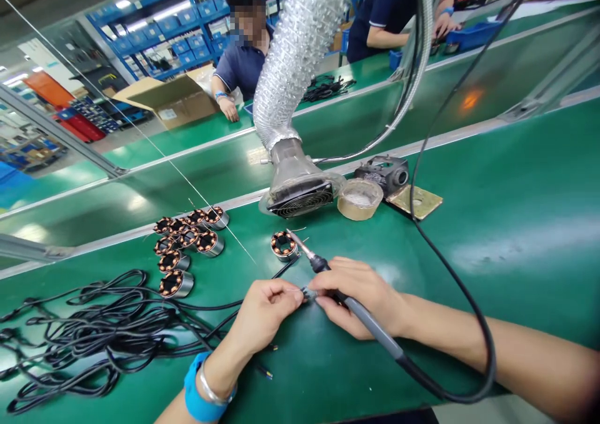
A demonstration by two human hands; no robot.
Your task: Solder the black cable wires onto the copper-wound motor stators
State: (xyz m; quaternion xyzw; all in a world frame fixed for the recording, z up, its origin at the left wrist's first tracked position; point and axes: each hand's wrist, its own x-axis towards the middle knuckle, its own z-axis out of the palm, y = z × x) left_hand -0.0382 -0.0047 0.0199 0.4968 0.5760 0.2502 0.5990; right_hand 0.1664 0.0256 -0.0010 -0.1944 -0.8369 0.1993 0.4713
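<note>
My left hand (pixel 262 314) pinches a small cluster of thin wire ends (pixel 305 294) between thumb and fingertips. Tucked in my right hand (pixel 363 296) is a soldering iron (pixel 370 325), its tip pointing up and left. The right thumb and index fingertips also meet at the wire ends. Just beyond, a motor stator (pixel 284 246) with copper windings sits on the green bench, close to or under the iron's tip; contact is unclear. A black cable (pixel 285 270) passes behind my left fingers. Whether the wires join that cable is hidden.
Several stators (pixel 210 242) stand at left, behind a tangle of black cables (pixel 107 324). A fume extractor hood (pixel 300 192) hangs ahead, beside a tape roll (pixel 360 200) and a soldering iron stand (pixel 387 172). The iron's cord (pixel 462 286) loops over my right forearm. Two co-workers sit across.
</note>
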